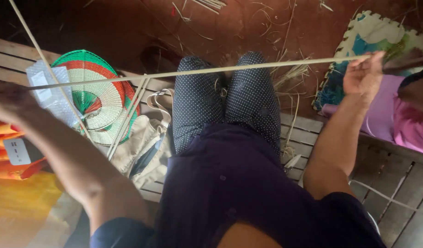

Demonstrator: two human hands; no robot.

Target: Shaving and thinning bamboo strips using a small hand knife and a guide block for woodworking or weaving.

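Note:
A long thin pale cane strip [197, 71] stretches almost level across my lap, from far left to upper right. My right hand [364, 73] pinches its right end, fingers closed on it. At the left edge my left hand [9, 103] is blurred and grips the strip's other end. Below the strip are my legs in dark dotted trousers [220, 101], and I sit on a wooden slat bench [303, 133]. Another thin strip [46, 64] runs diagonally from the top left down past my left forearm.
A round woven piece in green, red and white [99, 94] lies on the bench at left, beside a beige cloth bag [145, 142] and orange fabric [14, 174]. A foam puzzle mat [358, 41] and pink cloth [404, 119] sit at right. Cane scraps litter the red floor.

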